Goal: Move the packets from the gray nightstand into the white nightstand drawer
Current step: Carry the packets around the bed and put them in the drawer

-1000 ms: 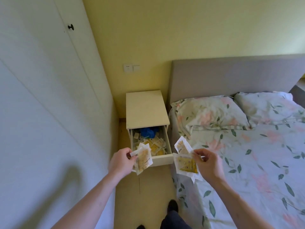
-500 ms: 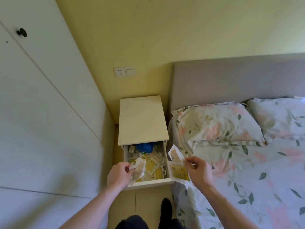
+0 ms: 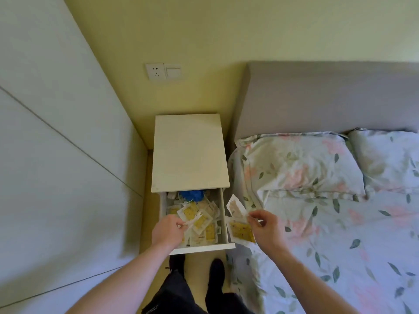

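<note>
The white nightstand (image 3: 189,152) stands between the wardrobe and the bed, its drawer (image 3: 204,246) pulled out toward me. Several white-and-yellow packets (image 3: 200,219) and a blue bundle (image 3: 192,195) lie inside. My left hand (image 3: 168,230) reaches into the drawer's front left part and pinches a packet (image 3: 192,220) by its edge, low over the pile. My right hand (image 3: 264,227) hovers just right of the drawer, over the bed's edge, holding two packets (image 3: 240,228). The gray nightstand is out of view.
A white wardrobe (image 3: 56,155) closes off the left side. The bed (image 3: 340,234) with floral sheets, two pillows and a gray headboard (image 3: 317,98) fills the right. My feet (image 3: 216,271) stand on the narrow floor strip in front of the drawer. A wall socket (image 3: 163,71) sits above.
I have stepped closer to the nightstand. My left hand went from in front of the drawer down into it with its packet. My right hand has stayed beside the drawer with its packets.
</note>
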